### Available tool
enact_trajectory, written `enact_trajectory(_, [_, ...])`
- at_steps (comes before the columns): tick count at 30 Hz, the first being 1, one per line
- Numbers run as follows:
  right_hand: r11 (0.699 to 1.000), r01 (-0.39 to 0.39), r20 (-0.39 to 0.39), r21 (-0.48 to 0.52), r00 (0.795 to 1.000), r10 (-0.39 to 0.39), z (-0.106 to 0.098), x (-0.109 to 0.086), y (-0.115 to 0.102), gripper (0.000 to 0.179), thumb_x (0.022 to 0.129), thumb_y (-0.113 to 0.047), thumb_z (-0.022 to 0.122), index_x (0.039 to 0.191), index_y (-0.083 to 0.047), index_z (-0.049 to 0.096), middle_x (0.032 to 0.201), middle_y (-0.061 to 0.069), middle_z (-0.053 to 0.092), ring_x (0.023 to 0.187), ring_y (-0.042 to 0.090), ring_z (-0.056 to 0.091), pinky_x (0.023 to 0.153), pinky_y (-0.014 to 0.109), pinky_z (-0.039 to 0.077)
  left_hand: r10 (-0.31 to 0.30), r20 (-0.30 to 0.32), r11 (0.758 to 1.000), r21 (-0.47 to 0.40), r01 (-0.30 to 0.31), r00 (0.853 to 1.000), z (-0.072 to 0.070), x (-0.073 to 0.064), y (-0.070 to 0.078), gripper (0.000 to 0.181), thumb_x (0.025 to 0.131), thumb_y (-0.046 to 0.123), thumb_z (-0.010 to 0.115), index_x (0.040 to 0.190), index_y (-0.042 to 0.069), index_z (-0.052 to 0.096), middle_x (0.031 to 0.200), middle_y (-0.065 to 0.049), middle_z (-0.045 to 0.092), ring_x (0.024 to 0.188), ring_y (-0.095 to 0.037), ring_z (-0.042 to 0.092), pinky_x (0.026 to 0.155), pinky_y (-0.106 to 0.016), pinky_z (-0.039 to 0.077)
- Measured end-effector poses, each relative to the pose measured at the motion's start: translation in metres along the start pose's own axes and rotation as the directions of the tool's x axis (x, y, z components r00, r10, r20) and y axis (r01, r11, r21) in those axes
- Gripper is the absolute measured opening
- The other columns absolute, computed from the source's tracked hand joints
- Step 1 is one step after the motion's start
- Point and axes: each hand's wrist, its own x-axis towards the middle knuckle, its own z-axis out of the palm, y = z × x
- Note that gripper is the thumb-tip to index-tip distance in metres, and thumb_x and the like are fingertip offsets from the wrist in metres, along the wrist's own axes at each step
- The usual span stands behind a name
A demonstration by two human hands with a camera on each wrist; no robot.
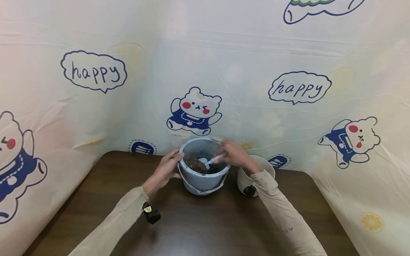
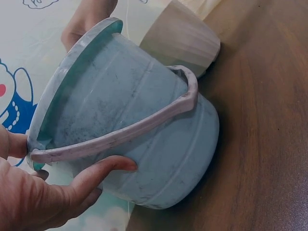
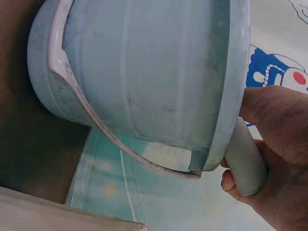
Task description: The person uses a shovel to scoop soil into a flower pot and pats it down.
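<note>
A light blue bucket stands on the table with dark brown soil inside. My left hand grips its left side near the rim; the left wrist view shows fingers spread along the bucket wall. The pale bail handle hangs down against the front. Over the right rim, my right hand holds a small light blue shovel by its handle. Its blade lies inside the bucket against the soil. The right wrist view shows the thick shovel grip within the curled fingers; the bucket hides the blade there.
A whitish pot stands right of the bucket, partly covered by my right forearm. The brown wooden table extends toward me. Behind it hangs a printed curtain with cartoon bears, close to the bucket's far side.
</note>
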Motion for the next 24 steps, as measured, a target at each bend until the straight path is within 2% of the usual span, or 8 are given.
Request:
enact_trajectory(8, [1.0, 0.006, -0.077, 0.014, 0.997, -0.005, 0.002, -0.009, -0.001, 0.025, 0.086, -0.028, 0.087, 0.101, -0.008, 0.084, 0.088, 0.003, 0.073, 0.085, 0.022, 0.059, 0.08, 0.039, 0.048, 0.009, 0.002, 1.0, 0.0, -0.009, 1.0, 0.0, 0.0, 0.0, 0.059, 0.112, 0.027, 0.049, 0.166, 0.014, 0.031, 0.166, -0.024, 0.024, 0.149, -0.048, 0.033, 0.094, -0.071, 0.054])
enact_trajectory(16, [0.995, 0.029, -0.167, 0.098, 0.986, -0.013, 0.0, -0.018, 0.008, 0.019, 0.085, -0.022, 0.088, 0.096, -0.006, 0.084, 0.09, 0.004, 0.079, 0.087, 0.024, 0.068, 0.081, 0.044, 0.053, 0.006, -0.006, 1.0, 0.01, -0.006, 1.0, 0.0, -0.001, 0.0, 0.059, 0.112, 0.028, 0.05, 0.165, 0.014, 0.031, 0.166, -0.024, 0.025, 0.148, -0.047, 0.034, 0.092, -0.068, 0.056])
enact_trajectory(24, [0.989, -0.025, -0.166, 0.147, 0.985, 0.05, -0.005, -0.03, 0.014, 0.02, 0.087, -0.02, 0.086, 0.099, -0.004, 0.082, 0.094, 0.007, 0.078, 0.09, 0.027, 0.065, 0.083, 0.045, 0.051, 0.008, -0.009, 1.0, 0.008, -0.007, 1.0, 0.0, -0.001, 0.0, 0.059, 0.111, 0.027, 0.051, 0.165, 0.014, 0.031, 0.166, -0.024, 0.027, 0.147, -0.048, 0.037, 0.09, -0.065, 0.058])
